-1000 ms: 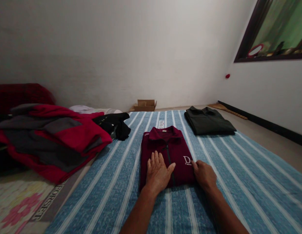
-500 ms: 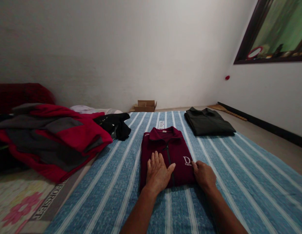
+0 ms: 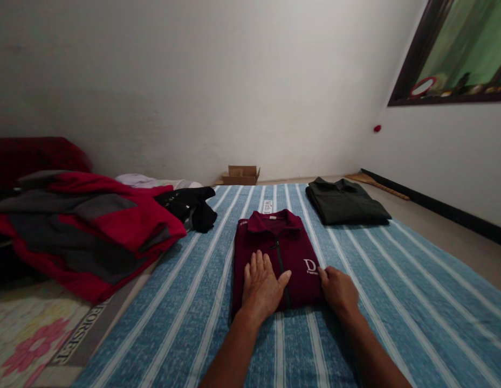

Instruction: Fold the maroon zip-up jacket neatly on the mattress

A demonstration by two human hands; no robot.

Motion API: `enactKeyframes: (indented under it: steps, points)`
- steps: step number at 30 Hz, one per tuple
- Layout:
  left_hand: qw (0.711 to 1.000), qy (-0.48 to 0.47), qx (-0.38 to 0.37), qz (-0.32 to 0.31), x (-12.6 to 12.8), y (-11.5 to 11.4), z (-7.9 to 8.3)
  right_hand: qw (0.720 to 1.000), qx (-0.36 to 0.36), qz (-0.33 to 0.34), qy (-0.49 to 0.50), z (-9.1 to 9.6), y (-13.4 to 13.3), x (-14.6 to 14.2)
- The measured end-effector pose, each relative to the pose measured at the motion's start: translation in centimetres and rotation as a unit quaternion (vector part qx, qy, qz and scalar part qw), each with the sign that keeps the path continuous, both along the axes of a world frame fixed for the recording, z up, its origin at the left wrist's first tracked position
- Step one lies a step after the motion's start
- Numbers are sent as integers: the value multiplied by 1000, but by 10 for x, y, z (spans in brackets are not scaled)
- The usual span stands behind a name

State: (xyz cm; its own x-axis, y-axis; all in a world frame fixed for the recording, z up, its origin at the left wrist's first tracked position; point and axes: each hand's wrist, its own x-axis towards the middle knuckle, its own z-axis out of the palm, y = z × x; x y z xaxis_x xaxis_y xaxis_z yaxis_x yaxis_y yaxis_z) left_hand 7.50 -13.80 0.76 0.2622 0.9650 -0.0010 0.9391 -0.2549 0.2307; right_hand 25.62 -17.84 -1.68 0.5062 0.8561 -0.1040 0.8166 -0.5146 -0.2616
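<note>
My left hand (image 3: 261, 288) lies flat on the front of the folded maroon top (image 3: 294, 253), palm down, fingers extended and loosely together, thumb spread towards the right and reaching past the dark zip (image 3: 280, 257); it grasps nothing. My right hand (image 3: 341, 290) is at the right edge of the same top, just beside the white letter D (image 3: 310, 264). Its fingers are curled and its thumb lies against the edge, pinching the cloth there; how much fabric is held underneath I cannot tell.

Position of the top: on the blue striped sheet (image 3: 181, 328), directly in front of me, collar (image 3: 274, 221) pointing away, the visible front section of the zip drawn up below the collar opening.

Surroundings noted: a folded dark garment (image 3: 347, 203) lies farther off to the right on the sheet, apart from the top. To the left, a red and grey garment (image 3: 92, 226) lies in a loose heap, with a black garment (image 3: 196, 209) beside it. A cardboard box (image 3: 241, 175) stands near the wall (image 3: 234, 86)
</note>
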Motion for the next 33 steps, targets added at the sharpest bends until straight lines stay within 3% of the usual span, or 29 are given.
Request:
enactKeyframes:
  steps: [21,33]
  points:
    - [999,45,-11,0,2,-3,6,1000,16,6,0,-1,1,1]
    - [999,31,-25,-1,-1,-3,24,999,43,17,0,2,-3,3]
